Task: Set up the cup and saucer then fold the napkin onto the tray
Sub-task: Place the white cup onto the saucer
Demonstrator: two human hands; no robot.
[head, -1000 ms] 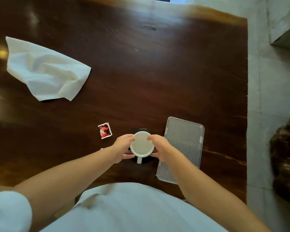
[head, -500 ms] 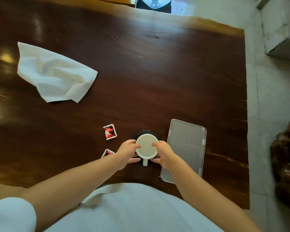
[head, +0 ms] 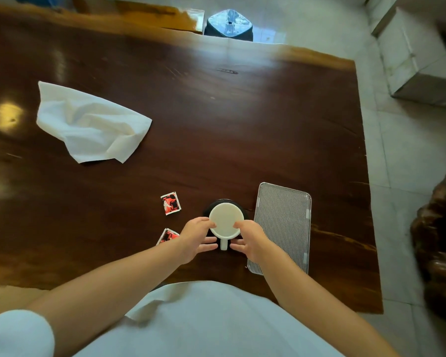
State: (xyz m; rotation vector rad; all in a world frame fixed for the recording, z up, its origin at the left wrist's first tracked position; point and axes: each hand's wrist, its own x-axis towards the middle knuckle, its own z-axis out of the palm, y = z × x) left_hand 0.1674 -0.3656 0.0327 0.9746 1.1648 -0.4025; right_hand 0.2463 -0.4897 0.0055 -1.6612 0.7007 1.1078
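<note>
Squarely in front of the person, near the worktop's (head: 216, 119) close edge, the white cup (head: 226, 219) stands on a dark saucer (head: 244, 214), of which only a thin crescent shows round the cup's far side. The cup's flat pale top could be a lid or the base of an upturned cup; the view from straight above does not settle it. Its handle points back toward the person, between the two hands.

The left hand (head: 196, 237) and right hand (head: 250, 238) flank the cup, each grip half-closed: thumbs touch the top rim from either side, and the fingers curl low toward the handle and saucer. Such a two-sided hold looks meant to steady or centre the cup on the saucer, or to carry both together without the cup sliding.

Just to the right of the saucer lies the ribbed, pale rectangular tray (head: 286, 222), bare of anything, its long side running away from the person. Being so near, it is probably where the folded cloth, and perhaps the cup set, will go.

To the left sit two small red-and-white sachets (head: 170, 203), one partly hidden by the left wrist. Well apart, toward the far left, the white napkin (head: 93, 124) lies crumpled and unfolded, so the folding step appears not yet begun.
</note>
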